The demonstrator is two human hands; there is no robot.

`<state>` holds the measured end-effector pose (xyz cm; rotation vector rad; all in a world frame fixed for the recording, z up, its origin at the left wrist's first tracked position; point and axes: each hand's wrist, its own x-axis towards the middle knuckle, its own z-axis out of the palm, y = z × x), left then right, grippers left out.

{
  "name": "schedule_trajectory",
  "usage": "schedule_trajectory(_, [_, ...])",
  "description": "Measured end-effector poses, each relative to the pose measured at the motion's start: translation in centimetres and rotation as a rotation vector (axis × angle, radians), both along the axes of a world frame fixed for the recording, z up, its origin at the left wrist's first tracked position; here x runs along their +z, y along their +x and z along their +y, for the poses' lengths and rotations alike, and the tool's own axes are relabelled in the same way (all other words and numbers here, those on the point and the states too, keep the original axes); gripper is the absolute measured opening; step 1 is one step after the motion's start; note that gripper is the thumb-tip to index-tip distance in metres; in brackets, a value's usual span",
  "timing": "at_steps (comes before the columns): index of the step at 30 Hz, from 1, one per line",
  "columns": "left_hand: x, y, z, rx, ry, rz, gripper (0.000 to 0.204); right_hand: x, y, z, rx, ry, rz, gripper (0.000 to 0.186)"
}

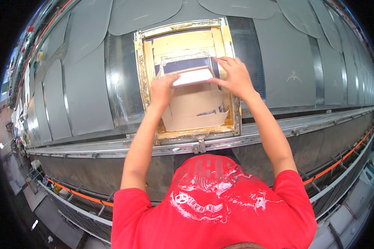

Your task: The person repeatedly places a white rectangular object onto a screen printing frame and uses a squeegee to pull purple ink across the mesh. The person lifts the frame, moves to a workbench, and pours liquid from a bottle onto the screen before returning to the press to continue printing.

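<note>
A short squeegee (pixel 192 78), with a pale, bright face and brownish long edges, is held crosswise over a screen-printing frame (pixel 233 108). My left hand (pixel 162 88) is closed around its left end. At the right end, my right hand (pixel 235 76) has its thumb against or very near the squeegee, while the fingers spread apart beyond its far edge. Inside the frame, tan tape and a beige ink layer (pixel 193 101) cover much of the mesh. Dark purple mesh (pixel 187 63) shows beyond the squeegee. Part of the mesh is hidden under the squeegee and hands.
The frame sits on a long, sloping metal table with grey cut panels (pixel 85 89) left and right, one bearing a small pale print (pixel 294 76). A metal rail (pixel 274 129) with a clamp (pixel 199 146) borders the near edge. An orange strip (pixel 81 194) runs lower down.
</note>
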<state>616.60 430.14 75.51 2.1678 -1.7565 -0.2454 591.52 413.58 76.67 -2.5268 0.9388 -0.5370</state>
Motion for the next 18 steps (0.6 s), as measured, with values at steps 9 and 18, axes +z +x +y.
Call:
schedule_trajectory(9, [-0.1,1.1,-3.3,-0.017,0.04,0.006,0.04,-4.2,3.3,1.3,0.059,0.096,0.035,0.041])
schedule_trajectory(18, [-0.8,-5.2,8.5,-0.016,0.059,-0.057,0.043,-2.4,-2.8,11.7,0.108,0.217,0.047,0.047])
